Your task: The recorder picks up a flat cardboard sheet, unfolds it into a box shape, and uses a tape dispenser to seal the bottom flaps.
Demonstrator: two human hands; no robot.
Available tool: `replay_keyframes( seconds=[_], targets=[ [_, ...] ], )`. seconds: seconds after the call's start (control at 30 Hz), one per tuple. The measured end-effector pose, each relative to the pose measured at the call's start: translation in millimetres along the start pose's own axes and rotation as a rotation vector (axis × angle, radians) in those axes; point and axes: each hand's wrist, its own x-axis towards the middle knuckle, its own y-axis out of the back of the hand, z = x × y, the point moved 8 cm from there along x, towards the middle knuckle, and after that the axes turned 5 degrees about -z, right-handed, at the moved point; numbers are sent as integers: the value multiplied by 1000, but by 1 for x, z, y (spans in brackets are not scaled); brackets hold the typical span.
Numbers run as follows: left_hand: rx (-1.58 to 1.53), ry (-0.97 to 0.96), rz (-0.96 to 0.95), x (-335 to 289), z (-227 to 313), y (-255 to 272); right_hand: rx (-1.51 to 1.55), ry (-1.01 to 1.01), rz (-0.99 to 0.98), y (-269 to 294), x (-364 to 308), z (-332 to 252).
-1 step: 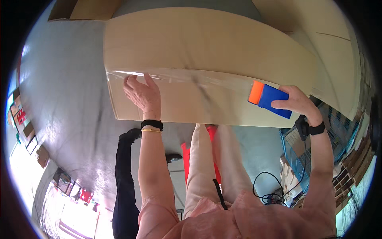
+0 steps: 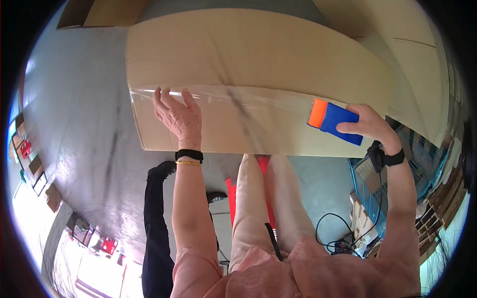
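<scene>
A large brown cardboard box (image 2: 248,49) lies in front of me, with a strip of clear packing tape (image 2: 208,93) running along its lengthwise seam. My left hand (image 2: 178,115) is at the left end of that strip, palm down, its fingers apart and holding nothing. Whether the fingertips touch the tape, I cannot tell. On the right, my right hand (image 2: 370,125) grips a blue and orange tape dispenser (image 2: 334,120) over the near part of the box. The tape reaches toward the dispenser's orange end; its underside is hidden.
Another person's dark-clothed leg (image 2: 156,223) stands by my left arm. A red stool (image 2: 231,198) shows beside my legs. Black cable (image 2: 323,233) loops at the lower right near a blue wire crate (image 2: 360,191). More cardboard (image 2: 417,64) stands at the far right, and an open carton (image 2: 107,12) at the far left.
My left fingers have spread a little and lifted slightly off the tape strip. The box, the dispenser and my right hand appear shifted slightly left in the view.
</scene>
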Motion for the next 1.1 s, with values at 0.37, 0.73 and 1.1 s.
replay_keyframes(
  seconds=[0.37,0.73,1.1],
  targets=[
    [43,11,-178,-10,11,-61,-153,73,52,8,11,13],
    [39,-50,-109,-6,6,-58,-134,0,80,17,6,13],
    [45,-63,-120,-2,3,-61,-161,-57,20,21,15,22]
  ],
)
